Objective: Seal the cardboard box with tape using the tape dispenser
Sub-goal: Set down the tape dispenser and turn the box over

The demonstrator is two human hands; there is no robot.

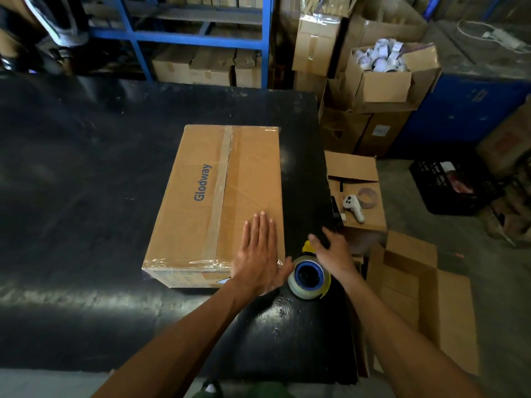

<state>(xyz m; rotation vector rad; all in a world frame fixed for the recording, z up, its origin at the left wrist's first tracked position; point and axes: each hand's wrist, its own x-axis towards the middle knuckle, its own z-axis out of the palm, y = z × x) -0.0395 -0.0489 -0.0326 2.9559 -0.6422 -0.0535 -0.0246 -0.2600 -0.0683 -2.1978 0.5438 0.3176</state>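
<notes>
A closed brown cardboard box [207, 196] printed "Glodway" lies on the black table [86, 196], with clear tape running along its centre seam and over its edges. My left hand [260, 254] rests flat, fingers spread, on the box's near right corner. Just right of the box, the tape dispenser [309, 278], a clear tape roll on a blue core with a yellow frame, lies on the table. My right hand [333, 251] hovers over the dispenser's far side with fingers loose; whether it touches the dispenser I cannot tell.
Right of the table stands an open carton [359, 193] holding a white controller [355, 206] and a tape roll. More open cartons [419, 288] sit near right. Stacked boxes [382, 81], blue shelving [186, 38] and a black crate [448, 188] stand behind.
</notes>
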